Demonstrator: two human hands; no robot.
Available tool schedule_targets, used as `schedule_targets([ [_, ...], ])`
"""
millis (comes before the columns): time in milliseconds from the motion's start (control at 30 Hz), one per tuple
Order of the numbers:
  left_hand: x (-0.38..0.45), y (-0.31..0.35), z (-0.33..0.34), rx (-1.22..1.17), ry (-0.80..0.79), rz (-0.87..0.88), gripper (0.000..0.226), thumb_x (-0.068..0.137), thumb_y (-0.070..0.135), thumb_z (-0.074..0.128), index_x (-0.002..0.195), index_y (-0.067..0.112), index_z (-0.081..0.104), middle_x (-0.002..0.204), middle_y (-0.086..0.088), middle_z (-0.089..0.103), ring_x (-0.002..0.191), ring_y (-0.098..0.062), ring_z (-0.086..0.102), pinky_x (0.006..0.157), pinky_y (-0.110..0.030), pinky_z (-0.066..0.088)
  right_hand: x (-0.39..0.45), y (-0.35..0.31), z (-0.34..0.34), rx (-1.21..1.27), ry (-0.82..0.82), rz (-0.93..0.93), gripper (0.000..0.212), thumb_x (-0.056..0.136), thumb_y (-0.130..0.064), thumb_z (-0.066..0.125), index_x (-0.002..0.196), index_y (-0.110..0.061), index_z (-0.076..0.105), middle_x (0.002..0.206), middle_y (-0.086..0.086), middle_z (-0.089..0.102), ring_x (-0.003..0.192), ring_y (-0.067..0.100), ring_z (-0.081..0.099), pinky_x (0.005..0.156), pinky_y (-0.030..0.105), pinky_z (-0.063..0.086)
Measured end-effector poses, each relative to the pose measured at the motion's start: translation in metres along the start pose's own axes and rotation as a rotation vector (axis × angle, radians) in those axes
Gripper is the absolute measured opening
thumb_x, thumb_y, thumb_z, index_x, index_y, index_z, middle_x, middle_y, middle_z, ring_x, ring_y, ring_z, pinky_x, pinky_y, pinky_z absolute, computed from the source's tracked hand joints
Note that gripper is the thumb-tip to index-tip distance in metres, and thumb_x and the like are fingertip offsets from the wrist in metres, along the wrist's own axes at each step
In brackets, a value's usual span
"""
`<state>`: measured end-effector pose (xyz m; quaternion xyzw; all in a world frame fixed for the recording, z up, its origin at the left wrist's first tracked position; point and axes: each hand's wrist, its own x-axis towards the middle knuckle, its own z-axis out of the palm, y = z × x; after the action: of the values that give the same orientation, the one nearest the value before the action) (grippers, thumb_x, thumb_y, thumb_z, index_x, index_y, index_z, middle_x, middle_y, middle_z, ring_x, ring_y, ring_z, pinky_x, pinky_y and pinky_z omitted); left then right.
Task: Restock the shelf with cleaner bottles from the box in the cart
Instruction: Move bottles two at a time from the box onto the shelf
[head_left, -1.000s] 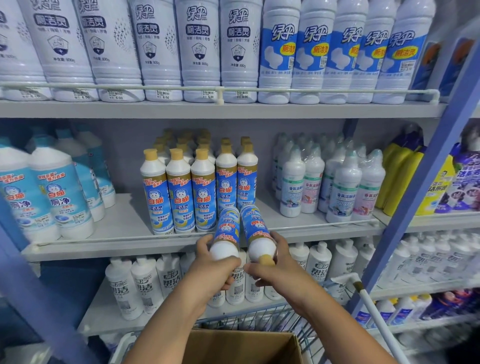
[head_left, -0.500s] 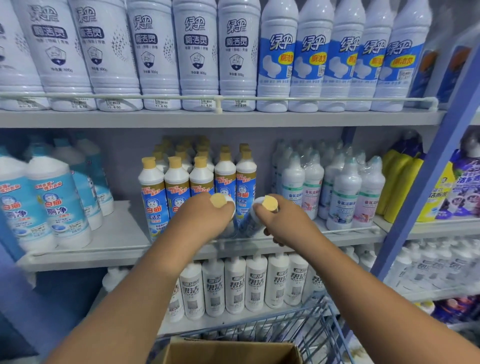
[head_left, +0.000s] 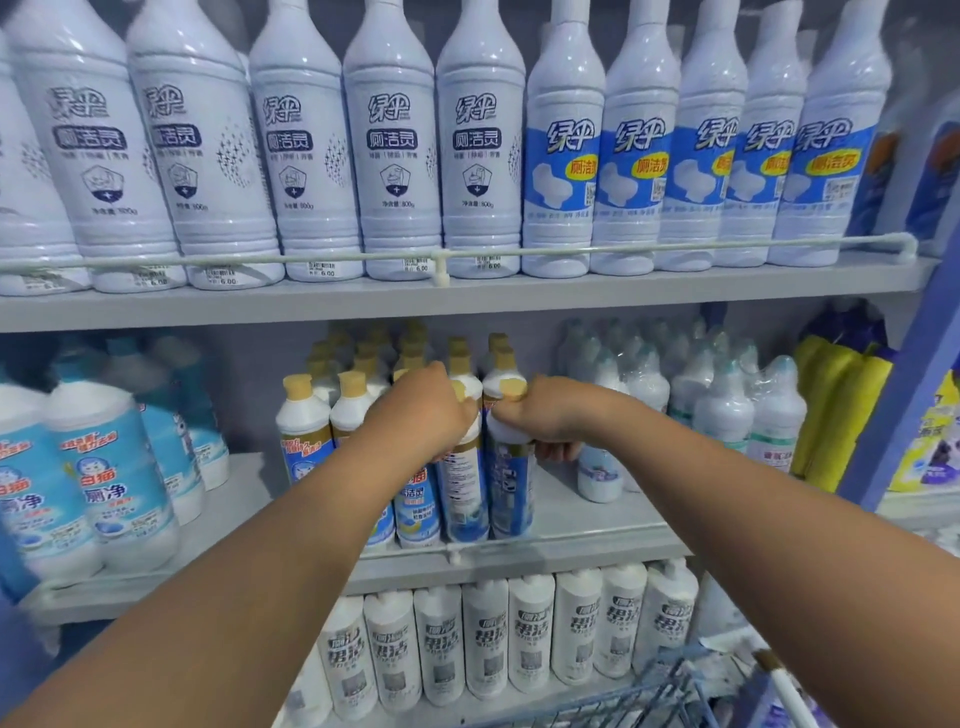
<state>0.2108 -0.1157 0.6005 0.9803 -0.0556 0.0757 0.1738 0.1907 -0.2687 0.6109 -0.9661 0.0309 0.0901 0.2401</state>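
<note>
Both hands are at the front of the grey metal middle shelf (head_left: 597, 525). The left hand (head_left: 421, 415) has its fingers curled round the shoulder of a white, blue-labelled cleaner bottle with a yellow cap (head_left: 464, 483), which stands upright at the shelf's front rail. The right hand (head_left: 550, 418) grips the neck of a second, matching yellow-capped cleaner bottle (head_left: 511, 488), upright and touching the first on its right. A row of identical bottles (head_left: 306, 431) stands left of the pair. The blue wire cart (head_left: 649, 696) shows below the shelf, at lower right.
</note>
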Motion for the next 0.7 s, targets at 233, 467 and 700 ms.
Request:
schedule_targets([
  [233,0.022,0.011,-0.008,0.181,0.070,0.048,0.038,0.086,0.048,0.066,0.110,0.019,0.064,0.110,-0.004,0.064,0.100,-0.026,0.062,0.067,-0.032,0.040,0.031,0.013,-0.005,0.063,0.048,-0.005,0.057,0.097,-0.060,0.043,0.120,-0.009,0.054,0.078,0.011,0.071,0.059,0.023,0.066,0.058,0.032,0.057],
  [467,0.029,-0.002,-0.024,0.202,0.050,0.342,0.035,0.090,0.044,0.061,0.123,0.031,0.062,0.124,0.002,0.063,0.110,-0.022,0.058,0.083,-0.035,0.050,0.037,0.024,-0.002,-0.065,0.222,-0.021,0.063,0.088,-0.073,0.046,0.090,-0.012,0.062,0.072,0.007,0.068,0.060,0.022,0.066,0.053,0.027,0.049],
  [700,0.042,-0.012,-0.029,0.079,-0.120,0.428,0.030,0.090,0.032,0.065,0.120,0.034,0.065,0.121,0.005,0.065,0.104,-0.016,0.058,0.090,-0.035,0.050,0.027,-0.003,-0.015,-0.085,0.464,-0.136,0.043,0.082,-0.054,0.073,0.078,-0.013,0.061,0.083,0.008,0.066,0.074,0.020,0.059,0.058,0.028,0.041],
])
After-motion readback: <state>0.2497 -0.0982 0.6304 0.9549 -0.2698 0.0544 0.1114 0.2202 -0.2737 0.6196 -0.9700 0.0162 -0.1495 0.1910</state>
